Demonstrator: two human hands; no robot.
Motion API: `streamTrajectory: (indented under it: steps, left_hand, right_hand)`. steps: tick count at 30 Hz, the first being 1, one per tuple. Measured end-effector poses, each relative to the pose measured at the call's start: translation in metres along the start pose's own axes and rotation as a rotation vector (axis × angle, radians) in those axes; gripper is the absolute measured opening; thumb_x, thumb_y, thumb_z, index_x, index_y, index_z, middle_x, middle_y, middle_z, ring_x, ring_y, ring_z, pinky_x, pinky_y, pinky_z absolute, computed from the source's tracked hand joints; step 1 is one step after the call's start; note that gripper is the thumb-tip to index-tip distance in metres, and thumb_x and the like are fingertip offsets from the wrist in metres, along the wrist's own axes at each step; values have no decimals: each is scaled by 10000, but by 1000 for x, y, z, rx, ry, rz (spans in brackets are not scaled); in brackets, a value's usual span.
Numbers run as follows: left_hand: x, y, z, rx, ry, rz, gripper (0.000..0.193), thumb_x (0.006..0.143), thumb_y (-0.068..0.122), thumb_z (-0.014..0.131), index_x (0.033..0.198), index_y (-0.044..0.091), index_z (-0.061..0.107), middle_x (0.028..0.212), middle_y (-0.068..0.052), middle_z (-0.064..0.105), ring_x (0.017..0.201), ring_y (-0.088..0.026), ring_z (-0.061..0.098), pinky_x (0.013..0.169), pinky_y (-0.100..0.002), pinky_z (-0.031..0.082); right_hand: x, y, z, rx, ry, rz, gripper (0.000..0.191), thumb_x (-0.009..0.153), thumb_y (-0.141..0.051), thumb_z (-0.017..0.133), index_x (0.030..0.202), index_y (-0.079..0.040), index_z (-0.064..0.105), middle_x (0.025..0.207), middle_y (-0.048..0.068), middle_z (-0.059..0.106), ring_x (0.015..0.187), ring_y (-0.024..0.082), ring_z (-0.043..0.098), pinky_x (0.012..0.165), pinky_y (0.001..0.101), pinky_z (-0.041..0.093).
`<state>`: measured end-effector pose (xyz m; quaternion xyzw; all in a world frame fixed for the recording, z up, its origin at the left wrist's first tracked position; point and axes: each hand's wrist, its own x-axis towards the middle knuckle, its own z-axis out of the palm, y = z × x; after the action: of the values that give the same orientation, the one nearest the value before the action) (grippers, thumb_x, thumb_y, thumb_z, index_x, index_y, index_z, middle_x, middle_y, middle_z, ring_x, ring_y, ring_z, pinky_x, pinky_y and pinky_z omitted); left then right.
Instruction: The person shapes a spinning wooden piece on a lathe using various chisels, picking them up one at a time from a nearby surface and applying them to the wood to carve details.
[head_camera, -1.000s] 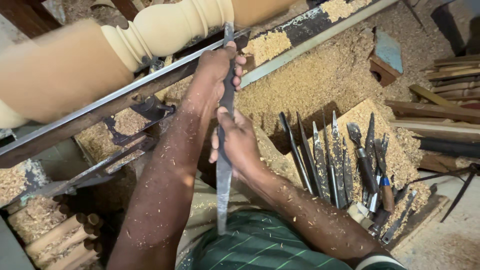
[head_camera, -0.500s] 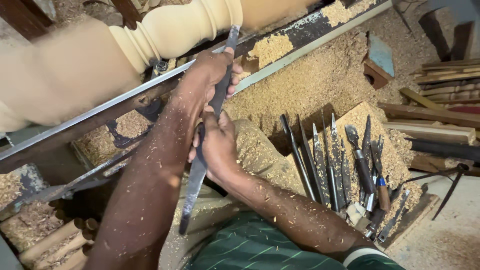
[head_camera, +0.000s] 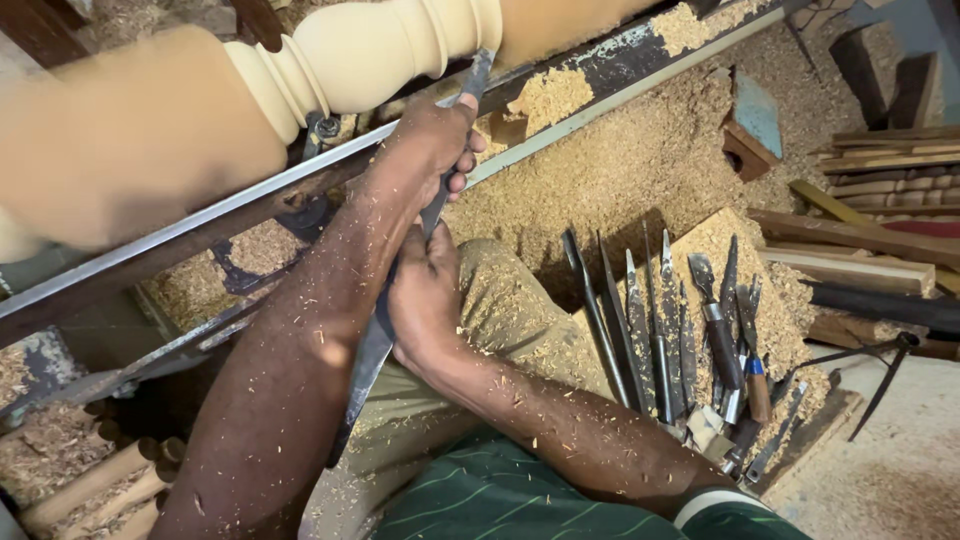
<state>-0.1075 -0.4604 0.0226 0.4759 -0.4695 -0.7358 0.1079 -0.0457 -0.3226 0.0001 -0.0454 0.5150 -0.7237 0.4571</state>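
A pale turned wooden spindle (head_camera: 370, 50) lies across the top of the view, its left part blurred. A long flat steel chisel (head_camera: 366, 362) slants from my lap up to the spindle, its tip touching the wood beside a bead. My left hand (head_camera: 432, 140) grips the chisel near its tip, resting on the steel rail (head_camera: 200, 232) below the spindle. My right hand (head_camera: 425, 300) is closed around the chisel lower down, above my knee. Both forearms are flecked with wood chips.
Several chisels and gouges (head_camera: 680, 330) lean in a row on a shaving-covered board at my right. Sawdust heaps (head_camera: 640, 160) fill the floor behind them. Wooden slats (head_camera: 870, 165) are stacked at far right, a blue block (head_camera: 757, 115) near them, turned dowels (head_camera: 85, 490) at lower left.
The chisel has tilted from nearly upright to slanted, its lower end swinging left. Both hands have stayed closed on it, and its tip stays at the spindle.
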Motion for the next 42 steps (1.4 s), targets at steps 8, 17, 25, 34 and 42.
streamTrajectory:
  steps: [8, 17, 25, 34, 42]
  left_hand:
    - [2, -3, 0, 4, -6, -8, 471, 1037, 413, 547, 901, -33, 611, 572, -46, 522, 386, -147, 432, 355, -343, 374]
    - [0, -2, 5, -6, 12, 7, 415, 1030, 380, 537, 1004, -31, 590, 637, -47, 581, 405, -135, 438, 358, -351, 381]
    - [7, -5, 14, 14, 40, -40, 483, 1044, 409, 519, 818, -12, 588, 577, -51, 517, 389, -154, 422, 351, -342, 365]
    - [3, -5, 29, 15, 37, -119, 535, 1034, 494, 486, 757, 48, 593, 514, -21, 490, 393, -172, 421, 430, -390, 400]
    - [-2, -6, 45, -50, 62, -107, 533, 1039, 470, 480, 732, 46, 580, 518, -26, 486, 391, -178, 436, 423, -391, 401]
  right_hand:
    - [1, 1, -2, -56, -12, -31, 198, 1104, -177, 453, 1166, -19, 555, 990, 104, 670, 816, 180, 638, 700, 332, 557]
    - [-3, -3, -1, 61, -65, -21, 194, 1103, -176, 449, 1201, -49, 559, 1014, 75, 682, 860, 150, 644, 738, 311, 561]
    - [-9, -26, -7, -75, -90, 0, 172, 1094, -160, 429, 1014, -44, 528, 719, 52, 579, 517, 132, 551, 449, 297, 489]
    - [-19, -57, -17, -145, -84, 106, 208, 1082, -201, 406, 940, -70, 485, 577, 31, 481, 352, 153, 468, 313, 313, 422]
    - [-20, -75, -39, -197, -123, 135, 217, 1085, -205, 416, 954, -55, 505, 553, 33, 473, 331, 159, 450, 316, 315, 415]
